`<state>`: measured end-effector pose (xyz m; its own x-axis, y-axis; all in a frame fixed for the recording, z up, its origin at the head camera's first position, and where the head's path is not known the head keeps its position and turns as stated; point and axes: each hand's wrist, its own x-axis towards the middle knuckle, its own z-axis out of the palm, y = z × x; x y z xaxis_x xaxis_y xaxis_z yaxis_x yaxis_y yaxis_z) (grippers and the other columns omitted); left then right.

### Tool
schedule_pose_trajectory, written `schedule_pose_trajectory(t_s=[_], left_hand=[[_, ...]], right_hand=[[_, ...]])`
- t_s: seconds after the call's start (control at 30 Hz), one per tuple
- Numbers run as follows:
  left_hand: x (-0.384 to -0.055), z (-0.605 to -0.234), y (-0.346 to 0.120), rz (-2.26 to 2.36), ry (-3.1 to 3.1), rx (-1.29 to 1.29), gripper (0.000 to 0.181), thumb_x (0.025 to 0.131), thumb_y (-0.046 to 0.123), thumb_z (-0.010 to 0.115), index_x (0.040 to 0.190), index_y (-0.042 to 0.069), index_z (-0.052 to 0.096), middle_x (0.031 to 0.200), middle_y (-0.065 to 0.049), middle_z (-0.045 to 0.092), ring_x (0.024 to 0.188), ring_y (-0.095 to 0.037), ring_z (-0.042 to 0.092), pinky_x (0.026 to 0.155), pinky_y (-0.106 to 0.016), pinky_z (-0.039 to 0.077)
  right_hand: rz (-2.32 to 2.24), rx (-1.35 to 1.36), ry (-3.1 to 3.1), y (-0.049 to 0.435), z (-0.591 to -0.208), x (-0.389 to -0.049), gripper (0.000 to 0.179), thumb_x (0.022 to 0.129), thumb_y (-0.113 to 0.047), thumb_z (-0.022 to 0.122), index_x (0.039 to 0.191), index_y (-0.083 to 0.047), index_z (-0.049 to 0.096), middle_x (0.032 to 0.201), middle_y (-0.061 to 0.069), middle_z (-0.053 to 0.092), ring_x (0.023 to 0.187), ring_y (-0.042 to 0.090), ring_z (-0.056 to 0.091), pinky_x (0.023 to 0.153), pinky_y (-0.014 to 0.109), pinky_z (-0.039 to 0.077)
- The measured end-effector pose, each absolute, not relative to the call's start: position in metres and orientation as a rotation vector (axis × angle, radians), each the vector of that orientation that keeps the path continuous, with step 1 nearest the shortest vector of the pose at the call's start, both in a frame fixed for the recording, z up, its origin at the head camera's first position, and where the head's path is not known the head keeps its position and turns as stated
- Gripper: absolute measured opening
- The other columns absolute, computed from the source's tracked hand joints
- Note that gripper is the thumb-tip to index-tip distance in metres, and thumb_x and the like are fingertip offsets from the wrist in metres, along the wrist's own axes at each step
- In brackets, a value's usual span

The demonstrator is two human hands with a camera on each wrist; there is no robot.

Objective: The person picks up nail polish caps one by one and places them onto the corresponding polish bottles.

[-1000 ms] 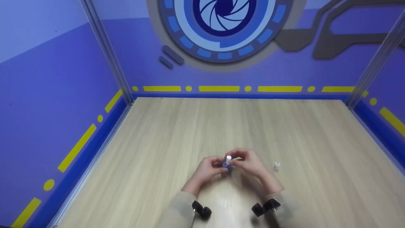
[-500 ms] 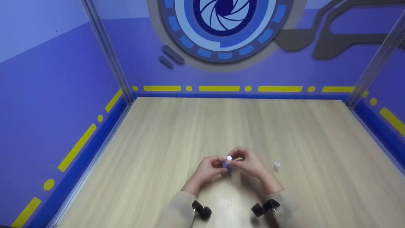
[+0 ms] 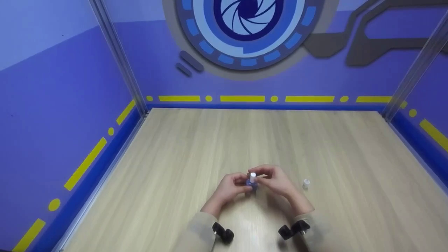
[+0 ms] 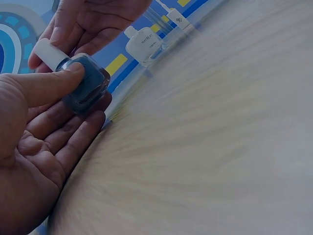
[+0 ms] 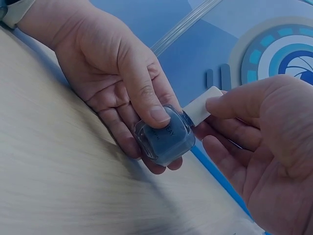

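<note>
In the head view my left hand (image 3: 231, 187) holds a small blue nail polish bottle (image 3: 250, 183) above the table. The left wrist view shows the thumb pressed on the glass (image 4: 88, 93) and the fingers beneath it. My right hand (image 3: 274, 178) pinches the bottle's white cap (image 5: 201, 106) between thumb and fingers. The cap sits at the bottle's neck, and the bottle is tilted in both wrist views. Whether the cap is fully seated cannot be told.
A clear nail polish bottle (image 4: 145, 45) with a label and a bare neck stands beyond my hands in the left wrist view. Near it is a white cap (image 4: 178, 18) with a thin stem. The wooden table (image 3: 196, 140) has blue walls around it.
The right hand's fingers lifted slightly at the cap, then came back down and left a little. The left hand and the bottle stay nearly still.
</note>
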<state>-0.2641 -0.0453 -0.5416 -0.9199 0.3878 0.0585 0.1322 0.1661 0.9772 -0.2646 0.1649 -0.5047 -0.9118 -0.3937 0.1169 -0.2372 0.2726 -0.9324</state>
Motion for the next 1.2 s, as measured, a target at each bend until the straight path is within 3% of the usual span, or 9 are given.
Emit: schedule_pose_trajectory(t_s=[0.4, 0.83, 1.03, 1.2], left_hand=[[-0.2638, -0.5442, -0.0448, 1.860, 2.193, 0.492, 0.029, 0.088, 0.003, 0.077, 0.116, 0.000, 0.072, 0.118, -0.016, 0.076, 0.113, -0.029, 0.073, 0.099, -0.031, 0.059], [-0.2646, -0.5446, -0.0458, 1.846, 2.196, 0.511, 0.028, 0.089, 0.004, 0.077, 0.116, 0.001, 0.072, 0.118, -0.015, 0.076, 0.113, -0.026, 0.074, 0.096, -0.029, 0.060], [-0.2651, -0.5445, -0.0452, 1.846, 2.205, 0.514, 0.027, 0.088, 0.005, 0.078, 0.114, 0.000, 0.072, 0.116, -0.016, 0.077, 0.111, -0.027, 0.074, 0.096, -0.029, 0.060], [-0.2654, -0.5442, -0.0448, 1.844, 2.214, 0.504, 0.027, 0.088, 0.005, 0.078, 0.114, 0.000, 0.072, 0.117, -0.016, 0.077, 0.113, -0.028, 0.074, 0.099, -0.031, 0.059]], right_hand=[[-1.759, -0.612, 2.354, 0.1642, -0.5047, -0.2633, 0.024, 0.091, -0.003, 0.071, 0.115, 0.004, 0.071, 0.114, 0.023, 0.073, 0.109, 0.031, 0.069, 0.090, 0.021, 0.059], [-1.748, -0.589, 2.391, 0.1633, -0.5073, -0.2659, 0.025, 0.090, -0.009, 0.076, 0.110, 0.004, 0.068, 0.107, 0.020, 0.072, 0.101, 0.019, 0.067, 0.089, 0.023, 0.060], [-1.753, -0.599, 2.348, 0.1649, -0.5078, -0.2658, 0.035, 0.092, -0.008, 0.073, 0.124, 0.005, 0.066, 0.119, 0.024, 0.070, 0.111, 0.029, 0.068, 0.093, 0.026, 0.060], [-1.736, -0.628, 2.352, 0.1660, -0.5072, -0.2653, 0.034, 0.093, -0.007, 0.070, 0.125, 0.004, 0.067, 0.125, 0.025, 0.069, 0.116, 0.039, 0.068, 0.096, 0.027, 0.060]])
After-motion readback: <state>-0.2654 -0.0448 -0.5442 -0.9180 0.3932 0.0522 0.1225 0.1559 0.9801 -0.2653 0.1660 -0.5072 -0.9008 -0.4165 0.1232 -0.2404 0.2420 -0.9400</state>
